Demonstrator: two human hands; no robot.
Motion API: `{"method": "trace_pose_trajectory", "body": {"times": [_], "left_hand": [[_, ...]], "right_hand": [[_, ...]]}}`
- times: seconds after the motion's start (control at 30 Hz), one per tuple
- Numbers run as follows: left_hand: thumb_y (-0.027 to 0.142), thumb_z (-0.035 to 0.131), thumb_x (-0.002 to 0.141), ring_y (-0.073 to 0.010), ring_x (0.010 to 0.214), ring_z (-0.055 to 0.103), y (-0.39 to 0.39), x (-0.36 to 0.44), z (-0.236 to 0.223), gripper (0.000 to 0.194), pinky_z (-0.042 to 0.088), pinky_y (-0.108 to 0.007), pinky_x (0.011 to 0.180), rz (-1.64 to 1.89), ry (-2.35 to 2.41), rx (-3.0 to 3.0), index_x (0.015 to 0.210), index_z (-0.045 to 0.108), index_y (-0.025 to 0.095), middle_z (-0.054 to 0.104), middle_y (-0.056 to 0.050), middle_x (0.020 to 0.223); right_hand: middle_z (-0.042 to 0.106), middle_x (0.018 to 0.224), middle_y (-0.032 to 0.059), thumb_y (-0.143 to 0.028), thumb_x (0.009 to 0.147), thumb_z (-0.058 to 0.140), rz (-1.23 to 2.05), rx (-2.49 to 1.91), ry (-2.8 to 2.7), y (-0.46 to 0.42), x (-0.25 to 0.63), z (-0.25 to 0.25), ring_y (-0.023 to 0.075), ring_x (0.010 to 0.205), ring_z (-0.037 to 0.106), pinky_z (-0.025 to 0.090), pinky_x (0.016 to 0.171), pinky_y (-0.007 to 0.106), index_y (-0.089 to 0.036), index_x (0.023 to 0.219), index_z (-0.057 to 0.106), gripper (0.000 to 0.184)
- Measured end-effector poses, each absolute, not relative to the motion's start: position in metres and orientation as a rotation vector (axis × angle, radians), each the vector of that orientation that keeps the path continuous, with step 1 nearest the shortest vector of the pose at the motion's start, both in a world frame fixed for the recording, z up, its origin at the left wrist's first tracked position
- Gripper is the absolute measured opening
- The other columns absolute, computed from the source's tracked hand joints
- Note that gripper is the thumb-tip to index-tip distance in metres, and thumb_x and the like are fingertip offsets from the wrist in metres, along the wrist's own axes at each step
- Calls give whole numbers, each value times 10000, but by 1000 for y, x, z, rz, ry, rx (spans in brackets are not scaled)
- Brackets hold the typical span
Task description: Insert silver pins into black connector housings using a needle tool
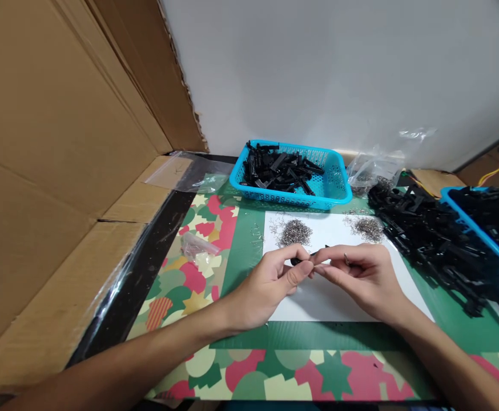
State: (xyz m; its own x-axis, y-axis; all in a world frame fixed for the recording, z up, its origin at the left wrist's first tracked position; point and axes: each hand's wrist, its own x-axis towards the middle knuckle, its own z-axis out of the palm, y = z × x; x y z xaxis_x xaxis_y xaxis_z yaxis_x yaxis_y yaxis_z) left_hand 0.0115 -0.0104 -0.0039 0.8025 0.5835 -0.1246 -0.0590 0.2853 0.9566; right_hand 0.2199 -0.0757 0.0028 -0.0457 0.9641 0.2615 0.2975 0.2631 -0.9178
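Observation:
Over a white sheet of paper (339,302), my left hand (270,279) is closed on a small black plastic part (296,261). Most of that part is hidden by the fingers. My right hand (361,277), with a ring on one finger, meets the left at the fingertips. Its thumb and forefinger are pinched at the part's end; whether a tiny metal piece sits between them I cannot make out. Just beyond the hands, a pile of small metal pieces, like springs or pins (296,233), lies on the paper. A second such pile (368,228) is at the paper's right corner.
A blue basket (292,200) of black plastic parts stands at the back. On the right, a heap of black parts (429,240) lies beside another blue basket (485,228). Plastic bags (198,174) lie behind. A cardboard wall (52,142) closes off the left.

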Motion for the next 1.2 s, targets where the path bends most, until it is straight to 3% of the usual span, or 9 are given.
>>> {"method": "trace_pose_trajectory", "body": {"times": [0.2, 0.43, 0.57, 0.67, 0.77, 0.87, 0.97, 1.1, 1.2], "left_hand": [[543, 657, 1053, -103, 552, 293, -9, 13, -4, 361, 215, -246, 509, 539, 606, 1339, 966, 630, 194, 347, 80, 649], [419, 616, 1098, -151, 813, 519, -9, 13, 0, 296, 387, -257, 707, 671, 711, 1671, 923, 679, 189, 565, -1, 898], [442, 631, 1088, -128, 729, 489, -7, 12, -3, 287, 376, -247, 649, 631, 703, 1585, 957, 681, 192, 565, 8, 908], [481, 573, 1115, -102, 603, 396, -6, 10, -6, 287, 315, -249, 566, 591, 700, 1499, 1089, 683, 217, 510, 37, 818], [483, 557, 1123, -95, 570, 366, -5, 8, -7, 303, 288, -251, 536, 591, 693, 1486, 1180, 695, 219, 483, 40, 777], [434, 665, 1080, -69, 589, 405, -6, 9, -7, 298, 299, -228, 524, 629, 710, 1431, 1331, 639, 276, 582, 2, 982], [371, 793, 1000, -57, 634, 485, -7, 11, -7, 538, 347, -199, 537, 685, 717, 1353, 1465, 524, 362, 600, -15, 1163], [380, 847, 944, -78, 678, 541, -7, 12, -8, 531, 414, -210, 571, 660, 734, 1338, 1418, 625, 290, 625, -50, 1201], [377, 856, 935, -74, 669, 533, -7, 11, -10, 475, 407, -211, 561, 657, 757, 1336, 1365, 686, 267, 650, -54, 1187]], "right_hand": [[281, 578, -74, -267, 975, 723, 737, -1320, -1562, -77, 215, 3, 97, 519, 225, 181, 481, 277, -184, 985, 851, 153], [317, 584, -77, -291, 964, 706, 811, -1316, -1476, -73, 210, 2, 104, 527, 276, 225, 490, 261, -181, 922, 802, 152], [277, 573, -102, -227, 943, 674, 758, -1272, -1503, -75, 207, 0, 93, 499, 233, 204, 474, 252, -185, 922, 744, 84], [251, 556, -120, -183, 949, 637, 580, -1244, -1577, -76, 206, -2, 85, 466, 217, 207, 462, 245, -194, 948, 721, 84], [305, 530, -120, -161, 956, 626, 336, -1250, -1669, -75, 209, -3, 75, 433, 260, 238, 455, 234, -203, 953, 723, 106], [383, 490, -110, -177, 964, 623, 132, -1304, -1748, -75, 213, -8, 75, 404, 316, 302, 457, 224, -221, 933, 736, 126], [464, 467, -99, -174, 963, 612, 37, -1309, -1813, -75, 216, -16, 87, 388, 382, 361, 468, 228, -240, 964, 744, 148], [639, 561, -64, -127, 977, 595, 3, -1217, -1930, -76, 220, -23, 95, 421, 514, 404, 488, 241, -242, 1020, 727, 180], [685, 615, -52, -110, 1023, 545, -22, -1162, -2002, -75, 220, -21, 94, 454, 568, 405, 489, 250, -229, 1005, 705, 201]]}}
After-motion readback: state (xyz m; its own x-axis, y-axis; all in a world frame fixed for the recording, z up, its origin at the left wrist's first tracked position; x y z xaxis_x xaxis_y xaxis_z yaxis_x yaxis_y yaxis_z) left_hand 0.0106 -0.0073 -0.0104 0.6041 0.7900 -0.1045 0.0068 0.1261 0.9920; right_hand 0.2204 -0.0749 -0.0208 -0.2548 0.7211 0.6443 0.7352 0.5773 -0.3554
